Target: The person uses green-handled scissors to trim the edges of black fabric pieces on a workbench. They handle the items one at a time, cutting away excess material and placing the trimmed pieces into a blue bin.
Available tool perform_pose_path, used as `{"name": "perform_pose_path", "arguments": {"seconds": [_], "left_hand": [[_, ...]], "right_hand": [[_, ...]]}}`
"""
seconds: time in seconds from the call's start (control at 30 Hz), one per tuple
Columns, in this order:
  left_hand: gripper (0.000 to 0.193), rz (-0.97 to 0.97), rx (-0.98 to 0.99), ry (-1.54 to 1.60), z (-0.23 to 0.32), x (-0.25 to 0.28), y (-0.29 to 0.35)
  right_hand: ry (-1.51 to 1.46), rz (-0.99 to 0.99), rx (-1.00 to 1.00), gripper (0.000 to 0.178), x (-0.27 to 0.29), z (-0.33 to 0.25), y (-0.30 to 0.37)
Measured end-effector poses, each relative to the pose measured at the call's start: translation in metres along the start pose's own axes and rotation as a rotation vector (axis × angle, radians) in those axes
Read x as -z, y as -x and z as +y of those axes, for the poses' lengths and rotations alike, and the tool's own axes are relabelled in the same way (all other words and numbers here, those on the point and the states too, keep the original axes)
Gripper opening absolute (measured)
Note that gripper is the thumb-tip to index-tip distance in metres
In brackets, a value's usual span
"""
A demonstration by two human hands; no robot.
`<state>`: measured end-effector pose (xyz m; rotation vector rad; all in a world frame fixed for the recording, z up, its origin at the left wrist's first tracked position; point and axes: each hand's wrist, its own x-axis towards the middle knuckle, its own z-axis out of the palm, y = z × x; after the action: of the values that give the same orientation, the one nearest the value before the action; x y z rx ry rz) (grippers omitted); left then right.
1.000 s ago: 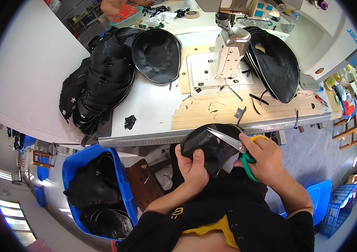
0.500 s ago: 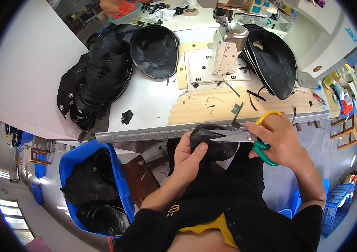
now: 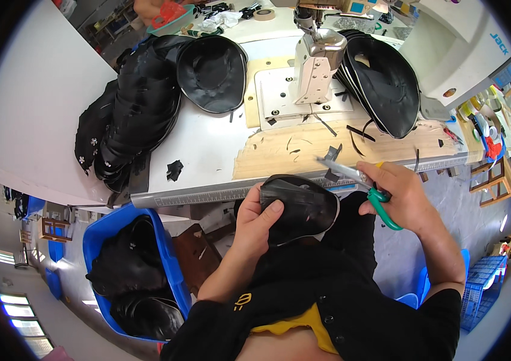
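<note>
My left hand (image 3: 254, 224) pinches a black leather-like shoe upper (image 3: 306, 212) at its left side, thumb on top, just in front of the table edge. The upper is rounded, with a pale rim along its right side. My right hand (image 3: 405, 195) grips scissors (image 3: 377, 207) with one green and one yellow handle. Their blades point up and left, above the table's front edge and apart from the upper. How far the blades are parted is hard to make out. A black scrap (image 3: 332, 162) lies behind the blades.
A sewing machine post (image 3: 314, 75) stands mid-table. Stacked black uppers lie left (image 3: 144, 99) and right (image 3: 385, 81) of it. Dark offcuts dot the wooden board (image 3: 267, 153). On my left, a blue bin (image 3: 177, 271) holds more uppers. A person's arm (image 3: 147, 11) shows at the far left.
The scissors have come away from the upper, and their blades have swung upward. My left hand has shifted slightly left with the upper, now showing more of its surface. The view has shifted a little.
</note>
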<state>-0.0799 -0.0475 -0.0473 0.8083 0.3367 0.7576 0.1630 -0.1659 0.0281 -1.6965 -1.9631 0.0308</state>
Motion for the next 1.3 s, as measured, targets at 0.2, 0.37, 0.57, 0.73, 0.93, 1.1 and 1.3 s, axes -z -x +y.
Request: {"name": "perform_pose_path", "arguments": {"seconds": [0.2,0.37,0.57,0.73,0.93,1.1,1.3], "left_hand": [[0.035,-0.001,0.007,-0.017,0.001,0.0,-0.004],[0.036,-0.003,-0.005,-0.113,-0.002,0.002,-0.005],[0.039,0.014,0.045,-0.086,-0.001,-0.005,-0.006],[0.047,-0.195,0.127,-0.066,0.012,-0.019,-0.011],[0.041,-0.589,0.019,-0.157,0.055,-0.081,-0.049],[0.043,-0.639,-0.008,-0.506,0.055,-0.139,-0.121],[0.027,-0.531,-0.607,-1.656,0.029,-0.192,-0.229]], "right_hand": [[0.029,-0.023,0.149,0.068,-0.003,0.003,0.001],[0.101,-0.077,0.185,0.066,-0.001,0.004,0.002],[-0.027,-0.029,0.026,0.067,-0.008,0.01,0.013],[-0.491,0.158,-0.427,0.071,-0.034,0.022,0.035],[-1.431,0.061,-0.42,0.084,-0.049,0.027,0.061],[-1.57,0.571,-0.218,0.087,-0.05,0.017,0.059],[-1.476,0.873,-0.457,0.056,-0.009,0.051,0.049]]}}
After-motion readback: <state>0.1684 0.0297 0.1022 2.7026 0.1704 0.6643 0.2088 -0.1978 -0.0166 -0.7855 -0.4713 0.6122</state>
